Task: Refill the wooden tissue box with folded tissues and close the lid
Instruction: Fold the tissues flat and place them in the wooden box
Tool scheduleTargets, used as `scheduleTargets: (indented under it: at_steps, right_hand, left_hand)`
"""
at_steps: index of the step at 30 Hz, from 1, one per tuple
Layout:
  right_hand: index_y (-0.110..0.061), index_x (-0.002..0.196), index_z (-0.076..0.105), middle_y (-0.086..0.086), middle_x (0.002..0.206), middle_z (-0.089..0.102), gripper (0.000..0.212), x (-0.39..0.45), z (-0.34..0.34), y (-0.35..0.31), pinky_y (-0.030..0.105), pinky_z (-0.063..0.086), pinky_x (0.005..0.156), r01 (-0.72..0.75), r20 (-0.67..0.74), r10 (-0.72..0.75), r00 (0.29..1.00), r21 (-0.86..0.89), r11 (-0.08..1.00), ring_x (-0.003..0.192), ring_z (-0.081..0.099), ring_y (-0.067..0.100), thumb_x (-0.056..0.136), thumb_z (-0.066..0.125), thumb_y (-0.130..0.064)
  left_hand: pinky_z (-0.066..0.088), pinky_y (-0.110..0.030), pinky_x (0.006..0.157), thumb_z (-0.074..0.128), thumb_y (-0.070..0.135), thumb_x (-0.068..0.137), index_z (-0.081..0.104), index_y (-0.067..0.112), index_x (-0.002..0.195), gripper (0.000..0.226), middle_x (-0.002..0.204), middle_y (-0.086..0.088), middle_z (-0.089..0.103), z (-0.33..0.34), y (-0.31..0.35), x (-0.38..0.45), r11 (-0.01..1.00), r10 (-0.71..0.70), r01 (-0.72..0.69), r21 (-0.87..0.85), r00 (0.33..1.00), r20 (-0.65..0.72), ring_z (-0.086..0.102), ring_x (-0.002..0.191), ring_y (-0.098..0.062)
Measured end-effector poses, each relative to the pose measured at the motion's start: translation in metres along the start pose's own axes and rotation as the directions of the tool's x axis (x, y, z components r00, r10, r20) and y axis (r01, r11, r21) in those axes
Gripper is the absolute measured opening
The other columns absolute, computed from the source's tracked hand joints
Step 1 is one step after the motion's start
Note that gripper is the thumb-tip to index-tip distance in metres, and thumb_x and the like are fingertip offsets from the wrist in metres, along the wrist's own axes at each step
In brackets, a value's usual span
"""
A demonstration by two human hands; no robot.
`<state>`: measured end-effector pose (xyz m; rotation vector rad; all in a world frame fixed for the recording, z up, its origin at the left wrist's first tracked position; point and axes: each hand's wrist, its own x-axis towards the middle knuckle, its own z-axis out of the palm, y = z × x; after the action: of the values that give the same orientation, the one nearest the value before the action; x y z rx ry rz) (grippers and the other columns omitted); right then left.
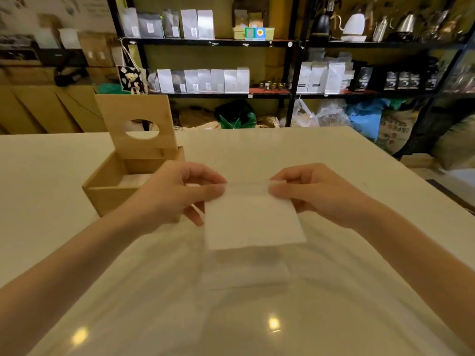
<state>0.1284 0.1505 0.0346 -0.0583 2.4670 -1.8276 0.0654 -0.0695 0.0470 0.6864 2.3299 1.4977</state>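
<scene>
The left hand (177,194) and right hand (316,191) pinch the thin white folded tissue (253,219), which could rip or unfold before reaching the open wooden tissue box (108,194).

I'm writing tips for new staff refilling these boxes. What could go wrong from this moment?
The tissue hangs only from fingertip pinches of the left hand and right hand, so it may unfold or tear. The left forearm sits close to the wooden box; swinging over could knock its upright lid shut.
</scene>
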Motion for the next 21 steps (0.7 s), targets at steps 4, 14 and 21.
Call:
scheduleTargets:
  at_steps: [4, 14, 21]
  right_hand:
    - [-0.006, 0.089, 0.069, 0.007, 0.071, 0.069, 0.012, -0.010, 0.012, 0.017, 0.024, 0.049, 0.040, -0.117, 0.114, 0.111, 0.987, 0.039, 0.992, 0.058, 0.061, 0.018, 0.085, 0.059, -0.011]
    - [-0.011, 0.086, 0.066, 0.016, 0.070, 0.058, 0.008, -0.007, 0.027, 0.038, 0.023, 0.039, 0.041, -0.132, 0.020, 0.140, 0.990, -0.220, 0.967, 0.048, 0.050, 0.016, 0.085, 0.060, -0.016]
    - [-0.032, 0.104, 0.059, -0.018, 0.092, 0.053, 0.030, -0.013, 0.026, 0.034, 0.019, 0.038, 0.071, 0.024, -0.022, -0.065, 0.998, -0.780, 0.625, 0.081, 0.047, -0.001, 0.077, 0.063, -0.044]
  left_hand:
    - [0.049, -0.017, 0.039, 0.066, 0.013, 0.077, 0.069, 0.021, 0.080, 0.009, 0.065, 0.003, 0.070, 0.005, -0.018, -0.012, 0.996, -0.088, 0.088, 0.004, 0.994, 0.071, 0.064, 0.052, -0.008]
    - [0.044, -0.018, 0.036, 0.066, 0.013, 0.080, 0.069, 0.012, 0.084, 0.005, 0.076, -0.003, 0.067, 0.023, -0.050, -0.011, 0.982, -0.183, 0.181, 0.052, 0.982, 0.051, 0.054, 0.035, -0.007]
    - [0.035, -0.012, 0.057, 0.066, 0.031, 0.077, 0.064, 0.026, 0.103, 0.027, 0.091, 0.013, 0.057, 0.019, -0.052, -0.017, 0.785, 0.200, -0.139, 0.604, 0.979, -0.035, 0.046, 0.061, 0.003]
